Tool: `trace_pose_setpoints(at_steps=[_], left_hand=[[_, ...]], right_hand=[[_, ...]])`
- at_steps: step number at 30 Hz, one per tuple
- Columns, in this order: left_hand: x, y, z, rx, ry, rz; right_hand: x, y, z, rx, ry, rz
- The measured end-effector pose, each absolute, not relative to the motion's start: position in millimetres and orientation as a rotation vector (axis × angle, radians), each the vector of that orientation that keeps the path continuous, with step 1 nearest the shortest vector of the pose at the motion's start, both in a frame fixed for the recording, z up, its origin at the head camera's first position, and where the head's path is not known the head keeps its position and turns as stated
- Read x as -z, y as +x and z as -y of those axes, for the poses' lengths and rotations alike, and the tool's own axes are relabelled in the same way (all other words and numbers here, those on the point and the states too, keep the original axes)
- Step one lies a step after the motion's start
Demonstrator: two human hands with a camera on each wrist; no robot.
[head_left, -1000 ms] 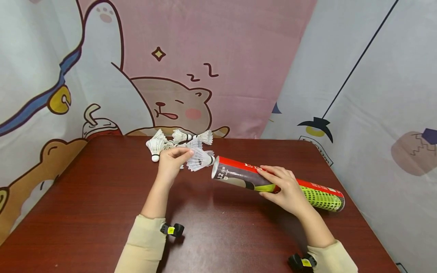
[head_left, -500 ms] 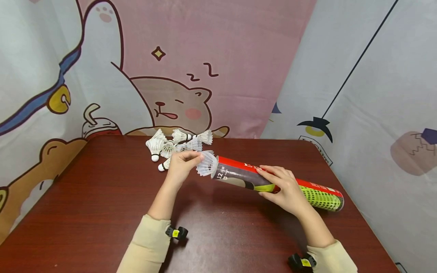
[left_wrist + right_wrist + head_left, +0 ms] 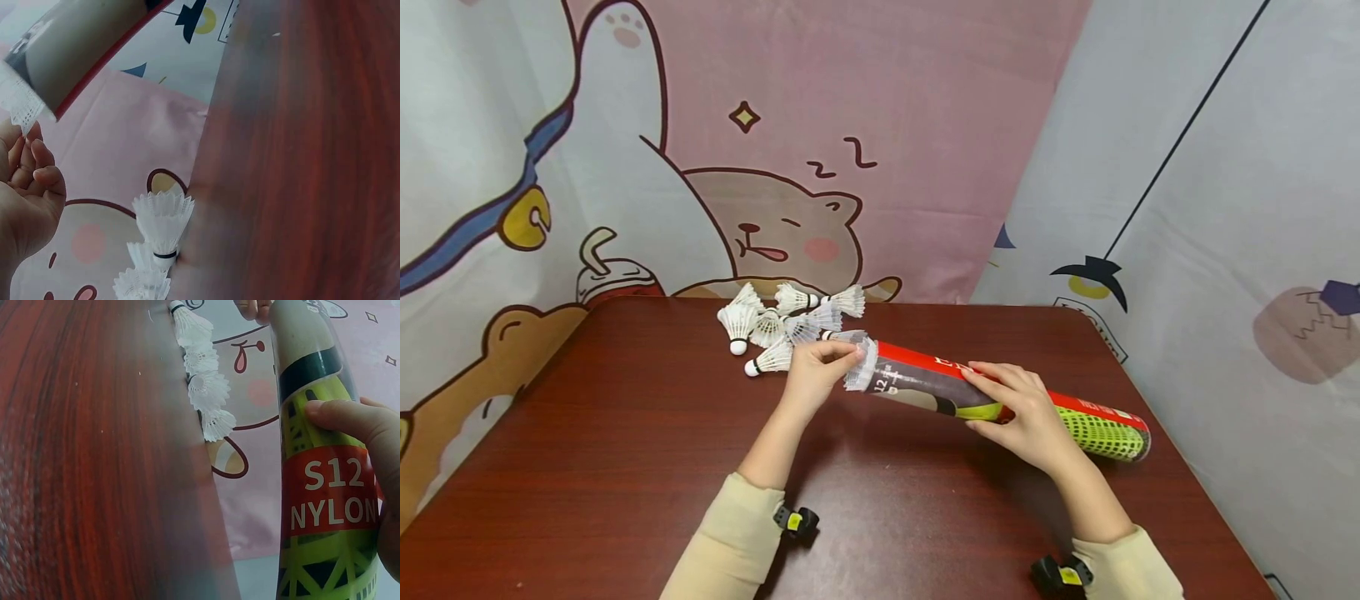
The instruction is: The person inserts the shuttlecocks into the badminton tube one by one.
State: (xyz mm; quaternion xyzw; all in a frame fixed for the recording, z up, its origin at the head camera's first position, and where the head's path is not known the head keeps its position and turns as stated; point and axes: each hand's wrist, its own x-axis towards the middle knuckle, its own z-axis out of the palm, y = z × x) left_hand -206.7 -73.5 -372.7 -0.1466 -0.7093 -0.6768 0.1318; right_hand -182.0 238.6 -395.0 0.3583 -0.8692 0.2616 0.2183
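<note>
A long cardboard shuttlecock tube [image 3: 917, 379], red, grey and lime green, is gripped round its middle by my right hand [image 3: 1026, 412]. In the right wrist view the thumb lies along the tube [image 3: 328, 494], just above the "S12 NYLON" label. My left hand [image 3: 816, 375] pinches the skirt of a white shuttlecock [image 3: 859, 375] at the tube's left mouth. Its cork end is hidden inside the tube, and only the skirt sticks out. The left wrist view shows the fingertips at the edge of that shuttlecock's skirt [image 3: 26, 109].
Several white shuttlecocks [image 3: 767, 327] lie in a loose pile toward the back of the dark red wooden table [image 3: 625, 450]. One shuttlecock [image 3: 771, 358] lies just left of my left hand. A cartoon-printed cloth [image 3: 925, 167] hangs behind the table.
My left hand has moved right, pushing the shuttlecock from in front of the tube's mouth into it, leaving part of the skirt outside. My right hand keeps its grip on the tube.
</note>
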Motion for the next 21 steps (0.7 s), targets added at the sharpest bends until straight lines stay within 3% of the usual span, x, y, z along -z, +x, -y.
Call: trace_pose_setpoints(at_steps=[14, 21], left_hand=[[373, -202, 64, 1.906, -0.503, 2.058], [393, -215, 62, 1.883, -0.557, 2.002]], right_hand=[[394, -182, -238, -0.728, 1.006, 2.399], [395, -182, -238, -0.727, 1.013, 2.388]])
